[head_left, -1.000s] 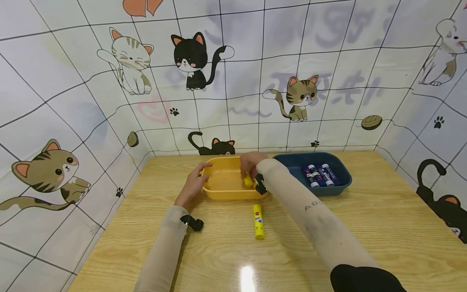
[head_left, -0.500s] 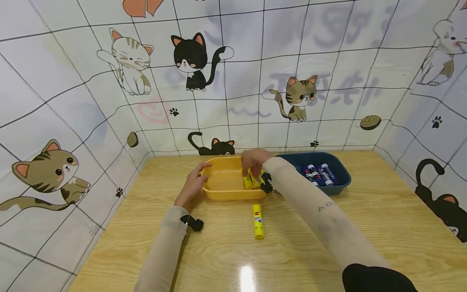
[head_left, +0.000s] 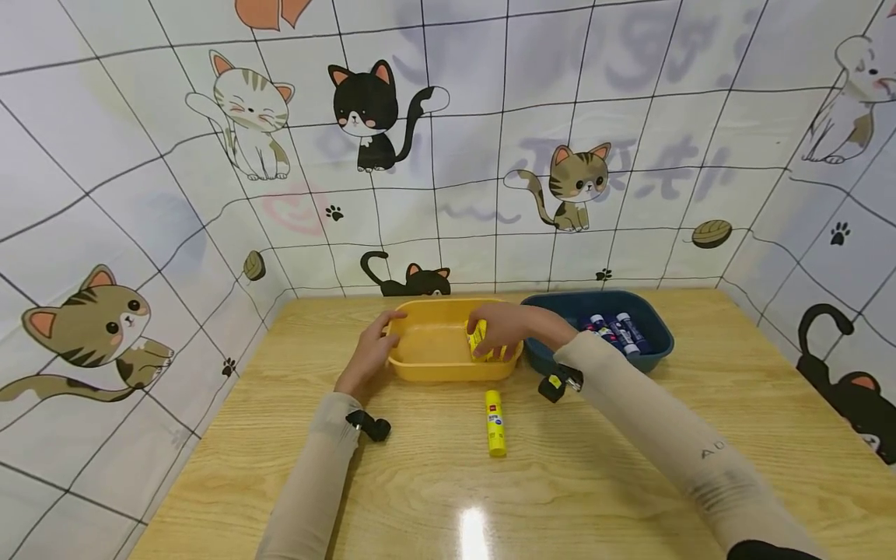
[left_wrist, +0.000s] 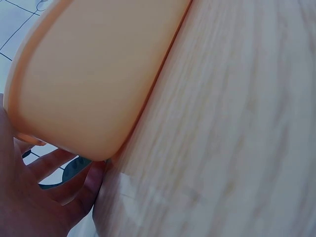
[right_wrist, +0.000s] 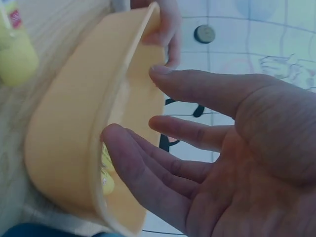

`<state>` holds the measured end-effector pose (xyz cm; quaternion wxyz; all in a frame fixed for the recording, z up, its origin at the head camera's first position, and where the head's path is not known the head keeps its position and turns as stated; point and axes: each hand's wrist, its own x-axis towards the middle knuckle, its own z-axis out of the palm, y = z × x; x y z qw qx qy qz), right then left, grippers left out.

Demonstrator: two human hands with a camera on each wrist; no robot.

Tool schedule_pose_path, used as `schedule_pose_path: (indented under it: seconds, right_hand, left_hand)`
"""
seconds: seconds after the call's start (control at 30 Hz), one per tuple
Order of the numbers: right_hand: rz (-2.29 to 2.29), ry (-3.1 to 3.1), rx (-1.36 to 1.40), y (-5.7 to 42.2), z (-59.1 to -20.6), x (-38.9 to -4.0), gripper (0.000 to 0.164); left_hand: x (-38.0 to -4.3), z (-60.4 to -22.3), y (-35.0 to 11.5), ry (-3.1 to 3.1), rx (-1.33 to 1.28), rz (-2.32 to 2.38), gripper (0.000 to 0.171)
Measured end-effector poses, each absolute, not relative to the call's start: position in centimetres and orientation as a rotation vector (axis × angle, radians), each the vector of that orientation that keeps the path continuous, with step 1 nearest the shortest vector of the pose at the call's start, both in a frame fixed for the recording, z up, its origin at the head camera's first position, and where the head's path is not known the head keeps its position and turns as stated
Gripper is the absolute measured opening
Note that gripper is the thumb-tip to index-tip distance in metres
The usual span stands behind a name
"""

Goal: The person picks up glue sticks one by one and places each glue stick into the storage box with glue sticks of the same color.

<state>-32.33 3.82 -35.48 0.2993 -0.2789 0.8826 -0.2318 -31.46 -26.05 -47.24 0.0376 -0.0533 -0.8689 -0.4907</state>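
My left hand (head_left: pixel 371 354) grips the left end of a yellow plastic basin (head_left: pixel 420 373), thumb over the rim and fingers along the outside wall, which the left wrist view also shows. At the basin's right end, my right hand (head_left: pixel 507 325) hovers over several yellow glue sticks (head_left: pixel 478 338) lying inside, partly covering them. Seen from the right wrist, its fingers (right_wrist: pixel 148 173) are loosely spread with nothing between them. Another yellow glue stick (head_left: pixel 495 424) lies on the table in front of the basin, its length pointing toward me.
A dark blue basin (head_left: pixel 658 363) stands close to the right of the yellow one, with several dark blue, white-capped glue sticks (head_left: pixel 616 336) inside. Behind the wooden table (head_left: pixel 420 482) hangs a cat-patterned cloth (head_left: pixel 462 155), which also covers both sides.
My right hand has let go of the glue sticks in the yellow basin; its fingers have loosened and its wrist has swung right. The left hand has stayed put.
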Motion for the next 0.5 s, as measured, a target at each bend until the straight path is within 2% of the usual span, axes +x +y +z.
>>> schedule_pose_path:
  seconds: [0.17,0.4,0.5]
  right_hand:
    - [-0.735,2.400,-0.825,6.4,-36.3,-30.2,0.052]
    - [-0.750,2.556,-0.948,8.9,-38.5,-26.8,0.034]
    - [-0.707,2.581,-0.961,9.5,-39.4,-25.6,0.034]
  left_hand:
    - [-31.3,-47.1,-25.7,-2.671,-0.157,-1.518,0.049]
    - [-31.5,-47.1,-25.7,-2.663,-0.167,-1.506,0.048]
    - [-31.4,-47.2,-25.8,-2.666,-0.175,-1.505,0.048]
